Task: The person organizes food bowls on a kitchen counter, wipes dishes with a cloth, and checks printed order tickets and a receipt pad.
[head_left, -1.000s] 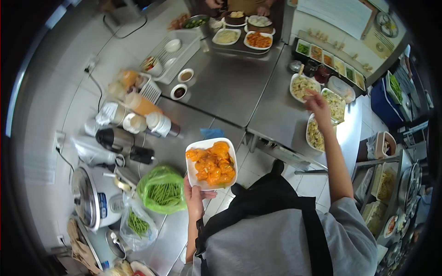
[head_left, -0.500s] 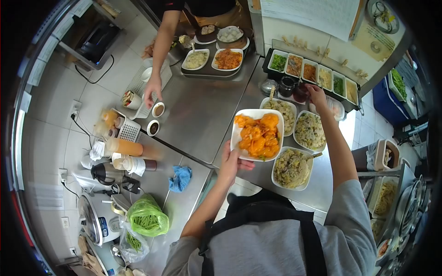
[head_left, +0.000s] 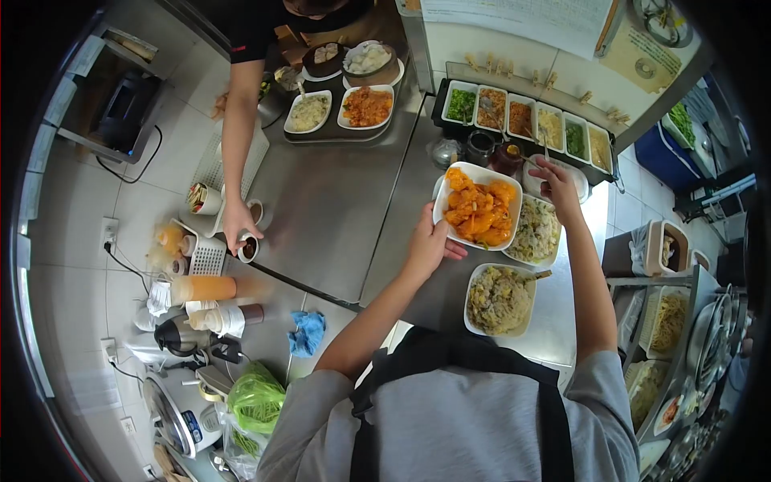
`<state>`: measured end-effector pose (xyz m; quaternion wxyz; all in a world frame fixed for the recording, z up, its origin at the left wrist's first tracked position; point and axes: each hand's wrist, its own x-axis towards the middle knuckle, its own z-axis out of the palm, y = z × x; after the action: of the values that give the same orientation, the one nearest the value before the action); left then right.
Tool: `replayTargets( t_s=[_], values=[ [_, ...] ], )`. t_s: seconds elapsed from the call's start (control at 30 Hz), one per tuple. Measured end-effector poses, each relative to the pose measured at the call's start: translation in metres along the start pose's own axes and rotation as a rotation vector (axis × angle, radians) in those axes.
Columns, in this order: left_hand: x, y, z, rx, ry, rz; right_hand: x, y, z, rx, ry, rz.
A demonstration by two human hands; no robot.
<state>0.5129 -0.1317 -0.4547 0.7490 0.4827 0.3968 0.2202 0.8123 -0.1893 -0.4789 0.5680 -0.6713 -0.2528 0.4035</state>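
Note:
My left hand (head_left: 431, 247) grips the left edge of a white square dish (head_left: 441, 210) of orange-sauced fried pieces (head_left: 482, 210), raised above the counter. My right hand (head_left: 556, 185) is closed near the condiments, fingertips pinching what looks like the thin handle of a spoon (head_left: 530, 163) that leans from a dark red jar (head_left: 507, 158). Its bowl is hidden. Under and beside the raised dish are a dish of fried rice (head_left: 536, 231) and, nearer my body, another fried rice dish (head_left: 499, 300). A third dish there is mostly covered.
A rack of topping tubs (head_left: 522, 120) lines the back right. Across the counter a co-worker's hand (head_left: 238, 225) holds a small sauce cup (head_left: 248, 248). A loaded tray (head_left: 345, 136) stands at the back; bottles (head_left: 205, 287) and a blue cloth (head_left: 307, 333) lie left.
My left hand has moved the orange dish right and slightly back, over a rice dish. My right hand has shifted slightly. The co-worker's hand has come down onto a sauce cup. The view has shifted.

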Motion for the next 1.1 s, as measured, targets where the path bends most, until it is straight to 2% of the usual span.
replayTargets(
  t_s=[0.17, 0.4, 0.53, 0.63, 0.73, 0.83, 0.97, 1.07, 1.1],
  values=[
    [0.023, 0.003, 0.002, 0.019, -0.059, -0.018, -0.015, -0.013, 0.0, 0.185, 0.022, 0.068],
    [0.051, 0.009, 0.011, -0.012, -0.14, 0.0, -0.078, -0.086, 0.013, 0.078, -0.057, -0.082],
    [0.055, 0.016, 0.017, -0.02, -0.136, 0.009, -0.137, -0.117, 0.033, -0.286, -0.06, -0.189],
    [0.057, 0.017, 0.013, -0.09, -0.167, 0.02, -0.171, -0.131, 0.049, -0.856, 0.07, -0.61],
    [0.049, 0.022, 0.012, -0.027, -0.161, 0.062, -0.178, -0.13, 0.049, -0.952, 0.144, -0.737],
    [0.045, 0.024, 0.011, -0.034, -0.159, 0.067, -0.177, -0.125, 0.054, -0.913, 0.188, -0.78],
    [0.041, 0.024, 0.009, -0.037, -0.156, 0.059, -0.167, -0.104, 0.059, -0.835, 0.062, -0.65],
    [0.042, 0.022, 0.005, -0.066, -0.149, 0.06, -0.156, -0.089, 0.053, -0.418, 0.07, -0.327],
    [0.043, 0.02, 0.003, -0.083, -0.145, 0.055, -0.144, -0.082, 0.043, -0.331, 0.085, -0.331]
  ],
)
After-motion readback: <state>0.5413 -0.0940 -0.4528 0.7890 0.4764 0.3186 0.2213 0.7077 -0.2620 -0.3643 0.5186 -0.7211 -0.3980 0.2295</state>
